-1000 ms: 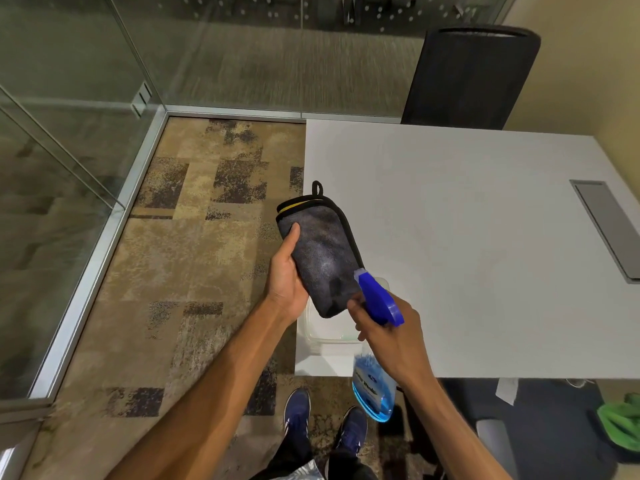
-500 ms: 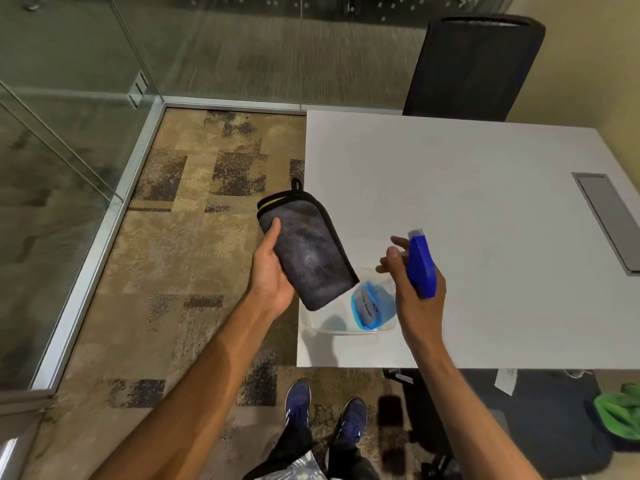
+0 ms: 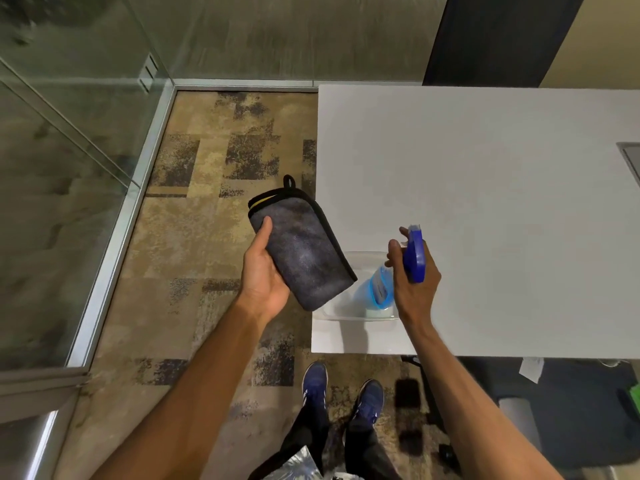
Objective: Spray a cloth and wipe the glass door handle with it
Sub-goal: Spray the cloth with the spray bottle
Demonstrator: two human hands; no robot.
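A patchy tan-and-brown carpet (image 3: 207, 244) meets glass walls (image 3: 62, 188) in silver frames (image 3: 117, 244). A white table (image 3: 502, 174) stands at right, a black chair (image 3: 502, 39) behind it, by a beige wall (image 3: 609, 39).

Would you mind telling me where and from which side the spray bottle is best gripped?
Probably at the narrow neck under the blue trigger head, from above and the near side, as the right hand holds the spray bottle now: it leans in the clear tub, whose walls guard its lower body.

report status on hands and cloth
Left hand holds grey cloth. Right hand grips spray bottle at clear tub. Door handle not in view.
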